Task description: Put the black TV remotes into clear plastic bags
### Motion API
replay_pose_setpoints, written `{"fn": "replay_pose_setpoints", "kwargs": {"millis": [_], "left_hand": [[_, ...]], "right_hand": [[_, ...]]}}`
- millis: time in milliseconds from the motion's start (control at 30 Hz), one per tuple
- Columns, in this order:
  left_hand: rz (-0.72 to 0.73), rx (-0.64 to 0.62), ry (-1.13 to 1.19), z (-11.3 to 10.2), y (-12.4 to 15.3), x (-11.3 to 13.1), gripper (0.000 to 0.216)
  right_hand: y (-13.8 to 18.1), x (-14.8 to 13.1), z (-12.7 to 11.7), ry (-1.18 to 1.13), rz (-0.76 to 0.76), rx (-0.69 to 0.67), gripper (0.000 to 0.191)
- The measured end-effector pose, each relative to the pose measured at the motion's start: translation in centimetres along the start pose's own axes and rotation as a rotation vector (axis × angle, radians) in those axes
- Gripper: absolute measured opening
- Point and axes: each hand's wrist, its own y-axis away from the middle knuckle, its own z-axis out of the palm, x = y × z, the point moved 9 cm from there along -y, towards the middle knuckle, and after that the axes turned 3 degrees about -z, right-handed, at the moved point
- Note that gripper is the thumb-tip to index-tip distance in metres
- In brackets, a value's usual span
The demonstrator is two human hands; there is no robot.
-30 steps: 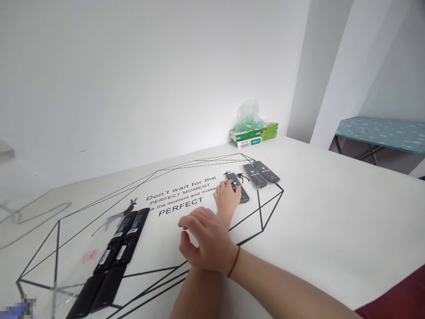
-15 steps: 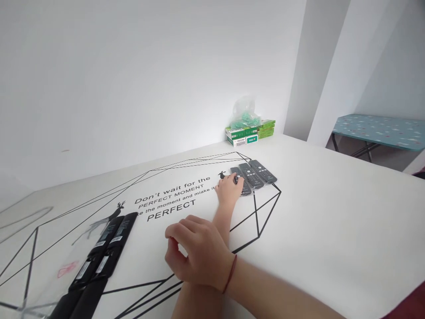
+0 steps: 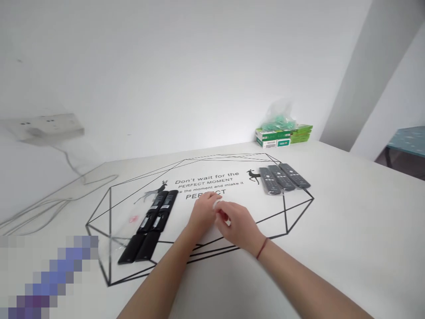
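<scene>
My left hand and my right hand meet over the middle of the white table, just below the printed word PERFECT. Both have their fingers curled and pinched together around something small and pale that I cannot make out. A red cord circles my right wrist. Three dark remotes lie side by side, buttons up, to the far right of my hands. To the left lie black remotes face down in pairs, with another pair nearer me.
Green boxes with a clear bag on top stand at the back by the wall. A white power strip and its cables sit at the left. A clear plastic sheet lies beside the black remotes. A teal table is at far right.
My left hand has let go of the third remote, now lined up with the other two, and drawn back. Both hands have come together at the middle. The view has swung left.
</scene>
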Motion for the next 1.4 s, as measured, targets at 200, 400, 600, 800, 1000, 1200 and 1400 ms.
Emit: {"fn": "replay_pose_setpoints", "kwargs": {"millis": [200, 400, 600, 800, 1000, 1200, 1400], "left_hand": [[-0.299, 0.273, 0.059, -9.8, 2.1, -7.0, 0.031], [-0.531, 0.430, 0.266, -13.9, 4.1, -11.2, 0.030], [-0.593, 0.511, 0.344, -14.6, 5.2, -13.5, 0.030], [-0.597, 0.446, 0.326, -14.7, 5.1, -13.7, 0.031], [-0.597, 0.164, 0.103, -12.5, 4.0, -12.5, 0.030], [-0.590, -0.213, -0.209, -7.9, 3.8, -11.8, 0.026], [-0.398, -0.240, -0.246, -3.8, 2.8, -7.2, 0.045]], "right_hand": [[1.1, 1.2, 3.1, 0.035, 0.074, -0.260, 0.014], [1.4, -1.9, 7.0, 0.074, 0.016, -0.305, 0.013], [-0.1, -8.2, 13.3, 0.008, -0.176, -0.323, 0.059], [-1.7, -9.6, 17.0, 0.081, -0.274, -0.311, 0.048], [-1.4, -8.0, 16.2, 0.162, -0.260, -0.297, 0.043], [0.3, -7.0, 13.4, 0.218, -0.287, -0.313, 0.044], [2.8, -6.1, 8.6, 0.172, -0.289, -0.364, 0.039]]}}
